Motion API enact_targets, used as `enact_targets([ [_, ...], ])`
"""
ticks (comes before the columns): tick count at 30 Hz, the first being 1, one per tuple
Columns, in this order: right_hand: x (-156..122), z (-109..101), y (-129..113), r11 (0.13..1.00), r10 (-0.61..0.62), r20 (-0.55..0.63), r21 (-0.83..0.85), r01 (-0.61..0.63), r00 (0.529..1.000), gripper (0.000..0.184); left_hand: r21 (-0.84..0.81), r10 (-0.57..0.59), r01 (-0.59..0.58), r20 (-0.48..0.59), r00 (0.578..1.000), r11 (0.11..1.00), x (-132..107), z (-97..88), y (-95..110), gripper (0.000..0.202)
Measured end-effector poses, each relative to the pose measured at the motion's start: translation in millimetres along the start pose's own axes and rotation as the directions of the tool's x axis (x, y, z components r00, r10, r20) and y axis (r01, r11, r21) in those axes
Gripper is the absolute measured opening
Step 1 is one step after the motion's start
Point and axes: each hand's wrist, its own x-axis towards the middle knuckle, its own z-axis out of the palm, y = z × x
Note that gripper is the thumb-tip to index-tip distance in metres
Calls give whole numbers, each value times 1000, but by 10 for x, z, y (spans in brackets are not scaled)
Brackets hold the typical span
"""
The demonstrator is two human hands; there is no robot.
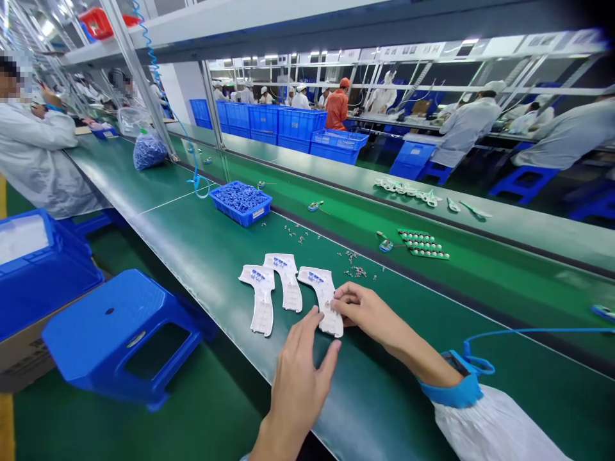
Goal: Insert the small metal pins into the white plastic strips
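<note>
While a co-worker in a white smock (33, 153) stands at far left, a blue crate (43, 269) and a blue plastic stool (120, 333) sit below the near edge of the green conveyor belt (408, 365). Two white plastic housings (257, 298) (283, 282) lie side by side on the belt, the leftmost just beside that edge. Next along, a third pistol-shaped housing (321, 298) is held in both hands, just right of the other two. The left hand (300, 384) grasps its lower end from the left, and the right hand (369, 314) grips its upper part from the right, both closed on it. Small metal parts (355, 266) are scattered just beyond, near the right hand. Further right, open green belt runs on — a blue cord (528, 331) crosses it.
</note>
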Motion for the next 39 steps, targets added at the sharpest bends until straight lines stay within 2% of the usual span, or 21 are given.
enact_targets([
  [2,83,-180,-53,1000,6,-29,19,-5,1000,33,0,-16,16,16,1000,1000,-5,-16,11,41],
  [4,270,-436,-131,1000,-25,-112,4,25,993,29,8,-29,28,42,999,1000,-5,-32,24,40],
  [5,402,-579,-182,998,-55,-175,-44,48,983,25,13,-33,33,54,998,999,-3,-38,30,39],
  [7,696,-865,-297,956,-172,-315,-282,81,933,15,27,-41,39,69,997,999,4,-43,38,38],
  [9,934,-1111,-401,921,-228,-371,-383,76,900,13,42,-41,38,68,997,998,9,-38,35,35],
  [11,1020,-1287,-437,871,-280,-386,-487,63,879,17,58,-36,33,47,998,998,7,-27,21,32],
  [14,859,-1399,-295,754,-337,-303,-654,63,892,18,93,-14,11,28,1000,996,-12,-8,-2,30],
  [17,581,-1384,-8,626,-340,-165,-774,92,926,20,181,19,-21,9,1000,983,-21,6,-19,29],
  [20,436,-1335,231,533,-345,-106,-840,102,932,23,355,26,3,-76,997,935,36,13,-50,35],
  [23,429,-1297,341,490,-367,-101,-866,99,925,23,539,60,3,-100,993,842,148,3,-107,43],
  [26,388,-1241,331,487,-380,-103,-867,104,919,23,618,85,-47,-32,996,785,183,-21,-149,41],
  [28,271,-1164,266,530,-372,-92,-838,130,924,23,596,92,-82,13,996,798,100,-10,-127,41],
  [30,76,-1042,156,631,-341,-56,-753,184,938,23,530,110,-120,51,993,839,-54,49,-45,42],
  [32,-165,-884,14,754,-287,36,-607,249,957,26,433,122,-136,60,991,891,-218,138,84,43],
  [33,-285,-800,-61,806,-240,125,-527,270,963,29,383,119,-128,46,992,915,-283,180,156,44],
  [36,-560,-575,-244,909,-135,350,-329,256,927,31,220,89,-85,-9,996,972,-345,230,346,46],
  [39,-655,-446,-293,939,-100,455,-251,235,885,29,40,91,-93,48,995,995,-241,167,447,42],
])
